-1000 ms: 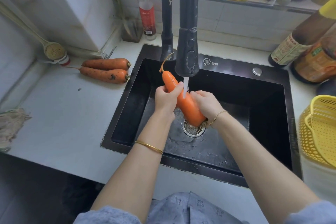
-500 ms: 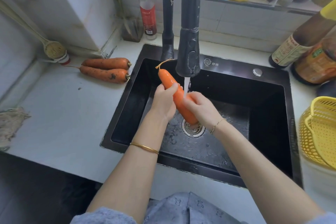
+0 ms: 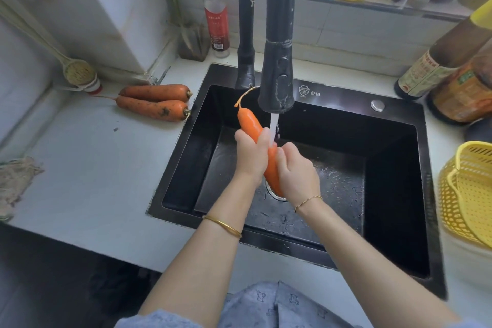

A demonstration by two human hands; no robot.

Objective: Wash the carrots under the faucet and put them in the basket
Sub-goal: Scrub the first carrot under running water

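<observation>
Washing a slippery carrot

Pouring from the faucet [image 3: 278, 82], water [image 3: 273, 125] is landing on the orange carrot [image 3: 249, 125], which is sitting over the middle of the black sink [image 3: 394, 194] with its thin end pointing up. The left hand [image 3: 251, 156] is wrapping its fingers around the carrot's middle. The right hand [image 3: 295, 172] is gripping the fat end just above the drain [image 3: 274, 193]. The carrot is getting wet, so I think it could slip out and drop into the sink. On the counter [image 3: 93, 168] to the left, two dirty carrots [image 3: 154, 100] are waiting close to the sink edge, and a bump might roll them in. The yellow basket [image 3: 468, 194] is sitting well off to the right, so a wet carrot could be dripping on the way there.
</observation>
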